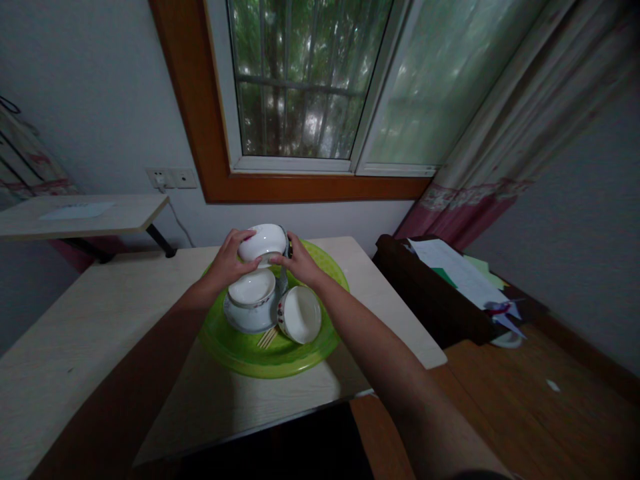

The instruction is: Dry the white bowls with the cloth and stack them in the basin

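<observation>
Both my hands grip a white bowl (pixel 263 241), raised and tilted above a round green tray (pixel 240 350) on the pale wooden table (pixel 90 327). My left hand (pixel 229 259) wraps the bowl's left side, my right hand (pixel 299 260) its right side. Below it, a white bowl (pixel 251 288) sits on a white plate (pixel 245 320) in the tray. Another white bowl (pixel 300 314) lies tipped on its side to the right. Wooden chopsticks (pixel 267 338) lie between them on the tray.
A window with bars (pixel 300 80) is straight ahead, a curtain (pixel 505 133) to its right. A dark wooden cabinet (pixel 430 293) with papers (pixel 457 270) stands right of the table. A second small table (pixel 80 213) is at the back left, below a wall socket (pixel 171 178).
</observation>
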A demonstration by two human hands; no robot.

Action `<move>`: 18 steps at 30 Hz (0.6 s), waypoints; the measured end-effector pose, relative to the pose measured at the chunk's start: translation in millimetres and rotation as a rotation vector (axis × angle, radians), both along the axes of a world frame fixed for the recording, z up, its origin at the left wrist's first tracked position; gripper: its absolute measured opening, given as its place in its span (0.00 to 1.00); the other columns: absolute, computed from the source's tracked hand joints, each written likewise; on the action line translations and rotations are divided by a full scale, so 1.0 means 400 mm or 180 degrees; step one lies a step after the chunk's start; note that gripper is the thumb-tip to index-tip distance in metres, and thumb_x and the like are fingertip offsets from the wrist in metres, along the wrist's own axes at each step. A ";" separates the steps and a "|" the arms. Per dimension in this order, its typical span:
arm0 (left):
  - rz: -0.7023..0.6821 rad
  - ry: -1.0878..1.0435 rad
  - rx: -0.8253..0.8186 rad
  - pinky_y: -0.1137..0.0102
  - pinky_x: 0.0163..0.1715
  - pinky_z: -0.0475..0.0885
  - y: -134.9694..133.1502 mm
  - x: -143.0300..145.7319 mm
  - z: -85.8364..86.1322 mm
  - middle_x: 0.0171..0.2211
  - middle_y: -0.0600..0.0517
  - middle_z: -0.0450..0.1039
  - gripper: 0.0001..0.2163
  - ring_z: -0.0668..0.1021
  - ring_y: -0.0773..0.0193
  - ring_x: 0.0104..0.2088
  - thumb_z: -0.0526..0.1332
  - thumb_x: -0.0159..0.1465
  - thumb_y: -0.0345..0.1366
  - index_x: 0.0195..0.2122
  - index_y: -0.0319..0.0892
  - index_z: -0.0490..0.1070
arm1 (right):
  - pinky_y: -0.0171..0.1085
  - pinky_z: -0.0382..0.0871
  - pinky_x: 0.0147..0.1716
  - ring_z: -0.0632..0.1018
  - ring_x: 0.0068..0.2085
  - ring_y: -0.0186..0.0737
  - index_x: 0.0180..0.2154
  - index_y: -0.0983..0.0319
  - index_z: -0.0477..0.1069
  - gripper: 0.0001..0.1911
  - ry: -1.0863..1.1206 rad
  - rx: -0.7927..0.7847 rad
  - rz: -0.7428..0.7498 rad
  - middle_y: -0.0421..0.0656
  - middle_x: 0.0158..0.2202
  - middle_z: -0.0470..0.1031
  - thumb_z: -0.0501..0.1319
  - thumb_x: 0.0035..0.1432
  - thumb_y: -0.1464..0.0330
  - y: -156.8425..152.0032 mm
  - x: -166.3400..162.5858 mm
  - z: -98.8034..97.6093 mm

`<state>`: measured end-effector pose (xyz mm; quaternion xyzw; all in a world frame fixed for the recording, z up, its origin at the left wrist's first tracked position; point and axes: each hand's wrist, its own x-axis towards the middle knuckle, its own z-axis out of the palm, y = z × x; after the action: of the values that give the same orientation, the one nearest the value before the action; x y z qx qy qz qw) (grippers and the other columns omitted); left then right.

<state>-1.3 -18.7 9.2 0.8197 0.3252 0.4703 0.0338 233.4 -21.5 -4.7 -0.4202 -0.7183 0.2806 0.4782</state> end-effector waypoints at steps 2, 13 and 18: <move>0.0034 0.0053 -0.0032 0.58 0.51 0.73 -0.009 0.002 0.010 0.50 0.48 0.67 0.30 0.74 0.56 0.51 0.68 0.59 0.38 0.61 0.49 0.60 | 0.50 0.60 0.65 0.69 0.63 0.54 0.65 0.66 0.57 0.46 0.0025 -0.0013 0.0012 0.55 0.64 0.66 0.72 0.51 0.56 -0.001 0.000 0.002; 0.0032 0.0061 -0.0018 0.59 0.51 0.73 -0.011 0.003 0.011 0.49 0.48 0.67 0.29 0.74 0.56 0.50 0.68 0.60 0.38 0.61 0.49 0.61 | 0.51 0.61 0.64 0.69 0.63 0.53 0.65 0.63 0.57 0.45 -0.0046 0.0025 -0.0003 0.53 0.63 0.67 0.71 0.53 0.55 0.001 0.003 -0.006; 0.0067 0.0055 -0.0085 0.58 0.52 0.73 -0.007 0.002 0.005 0.50 0.48 0.67 0.29 0.74 0.55 0.52 0.69 0.59 0.39 0.60 0.48 0.61 | 0.51 0.59 0.66 0.68 0.64 0.54 0.66 0.64 0.56 0.47 -0.0063 -0.0058 -0.0025 0.54 0.64 0.66 0.71 0.52 0.55 -0.004 0.001 0.001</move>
<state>-0.5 -21.3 11.4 0.8198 0.3404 0.4591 0.0370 234.0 -22.9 -4.2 -0.4302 -0.7187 0.2812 0.4684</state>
